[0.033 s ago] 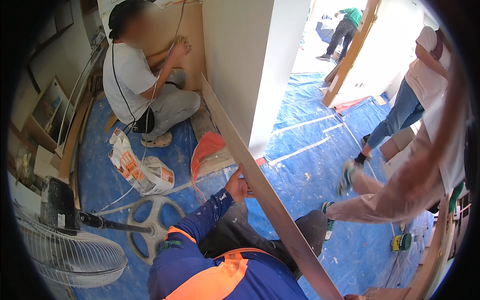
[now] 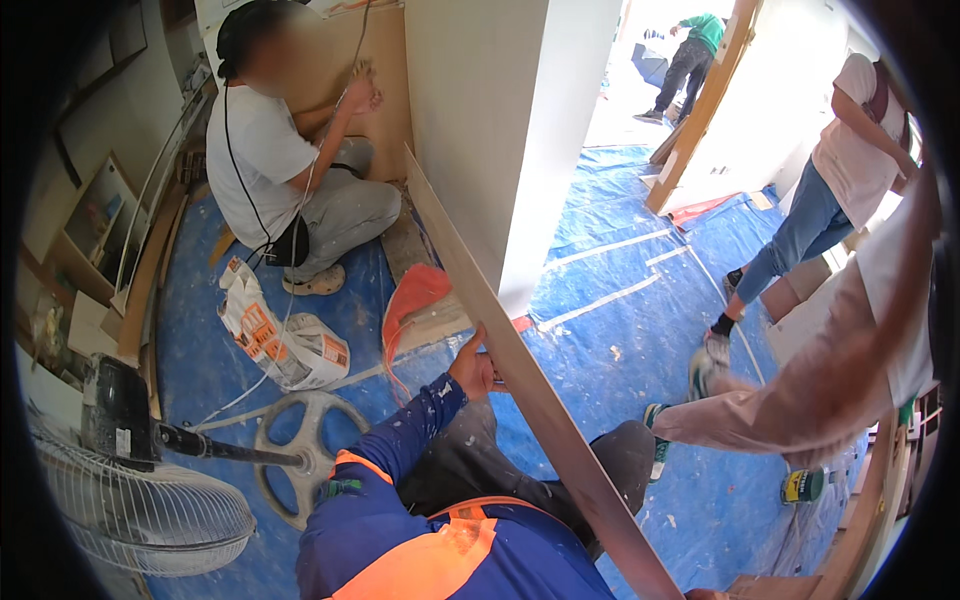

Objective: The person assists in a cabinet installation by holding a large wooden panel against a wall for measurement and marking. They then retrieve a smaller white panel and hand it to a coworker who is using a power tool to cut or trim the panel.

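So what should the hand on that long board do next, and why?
Probably hold the long board steady: the left hand grips its edge, and someone's green-and-white shoe shows close beside the bent knee, so swinging the board might bump that person.

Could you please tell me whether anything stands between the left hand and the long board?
Nothing visible does: the left hand is right at the long board, holding it by its left edge.
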Demonstrator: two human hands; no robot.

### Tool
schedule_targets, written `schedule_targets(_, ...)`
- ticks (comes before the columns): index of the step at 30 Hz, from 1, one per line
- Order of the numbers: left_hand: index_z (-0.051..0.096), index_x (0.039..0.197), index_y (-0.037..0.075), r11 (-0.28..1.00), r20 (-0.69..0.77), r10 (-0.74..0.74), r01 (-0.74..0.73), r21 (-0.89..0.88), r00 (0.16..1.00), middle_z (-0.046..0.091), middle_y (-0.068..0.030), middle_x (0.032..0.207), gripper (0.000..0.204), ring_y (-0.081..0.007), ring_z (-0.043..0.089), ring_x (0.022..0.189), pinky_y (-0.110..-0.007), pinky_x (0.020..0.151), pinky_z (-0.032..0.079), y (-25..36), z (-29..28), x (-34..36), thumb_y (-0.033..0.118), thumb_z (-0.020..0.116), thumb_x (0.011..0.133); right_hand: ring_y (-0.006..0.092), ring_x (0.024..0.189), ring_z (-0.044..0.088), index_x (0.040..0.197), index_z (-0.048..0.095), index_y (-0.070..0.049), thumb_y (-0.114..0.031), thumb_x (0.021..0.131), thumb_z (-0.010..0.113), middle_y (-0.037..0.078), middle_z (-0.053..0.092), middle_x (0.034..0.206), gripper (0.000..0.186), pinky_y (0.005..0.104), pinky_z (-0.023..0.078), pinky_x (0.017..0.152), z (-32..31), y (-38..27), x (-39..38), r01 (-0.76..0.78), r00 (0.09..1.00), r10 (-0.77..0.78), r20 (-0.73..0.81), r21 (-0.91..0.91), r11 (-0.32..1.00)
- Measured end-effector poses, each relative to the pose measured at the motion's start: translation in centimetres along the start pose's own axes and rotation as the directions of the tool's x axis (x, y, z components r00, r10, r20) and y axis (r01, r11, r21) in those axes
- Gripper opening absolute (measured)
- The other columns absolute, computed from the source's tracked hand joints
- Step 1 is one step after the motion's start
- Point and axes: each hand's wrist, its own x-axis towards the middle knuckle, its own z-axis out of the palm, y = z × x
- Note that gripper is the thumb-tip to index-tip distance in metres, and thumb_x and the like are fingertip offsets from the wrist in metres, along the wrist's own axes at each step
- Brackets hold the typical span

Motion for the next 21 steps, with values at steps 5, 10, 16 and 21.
schedule_targets(5, 0.057, 0.130, 0.001, 0.998, -0.005, 0.038, -0.038, 0.053, 0.999, 0.066, -0.0183, 0.122, 0.100, -0.0374, 0.060, 0.117, -0.059, 0.108, 0.037, 3.7, -1.4, 1.2, 0.088, 0.033, 0.085, 0.0390, 0.075, 0.069, 0.094, 0.078, -0.019, -0.040, 0.078, 0.078, 0.016, 0.072, 0.080, 0.026, 0.0483, 0.054, 0.066, 0.9, -0.5, 0.4, 0.107, 0.989, -0.109, 0.104, 0.028, 0.994)
schedule_targets(10, 0.049, 0.142, 0.008, 0.993, 0.023, 0.083, -0.084, 0.077, 0.996, 0.062, -0.0175, 0.130, 0.099, -0.0397, 0.060, 0.116, -0.063, 0.105, 0.037, 6.2, -2.9, 3.2, 0.088, 0.035, 0.085, 0.0383, 0.077, 0.067, 0.089, 0.074, -0.013, -0.033, 0.083, 0.074, 0.016, 0.070, 0.083, 0.021, 0.0487, 0.051, 0.066, 1.9, -1.6, 0.6, 0.251, 0.968, -0.252, 0.005, 0.038, 0.967)
schedule_targets(16, 0.048, 0.140, -0.003, 0.964, -0.021, 0.184, -0.177, 0.196, 0.983, 0.060, -0.0228, 0.134, 0.114, -0.0368, 0.057, 0.124, -0.057, 0.106, 0.040, 11.5, -4.1, 4.2, 0.093, 0.032, 0.081, 0.0399, 0.074, 0.062, 0.080, 0.065, -0.005, -0.020, 0.086, 0.072, 0.017, 0.065, 0.080, 0.017, 0.0479, 0.047, 0.061, 0.9, -5.2, 1.9, 0.430, 0.902, -0.422, -0.091, 0.284, 0.857)
schedule_targets(21, 0.045, 0.143, 0.000, 0.939, -0.085, 0.259, -0.231, 0.256, 0.962, 0.057, -0.0186, 0.137, 0.113, -0.0329, 0.057, 0.122, -0.050, 0.104, 0.043, 16.0, -5.4, 6.9, 0.093, 0.031, 0.081, 0.0409, 0.064, 0.061, 0.080, 0.063, -0.005, -0.013, 0.087, 0.070, 0.018, 0.060, 0.071, 0.013, 0.0453, 0.045, 0.056, -1.0, -10.0, 2.7, 0.520, 0.853, -0.473, -0.221, 0.422, 0.743)
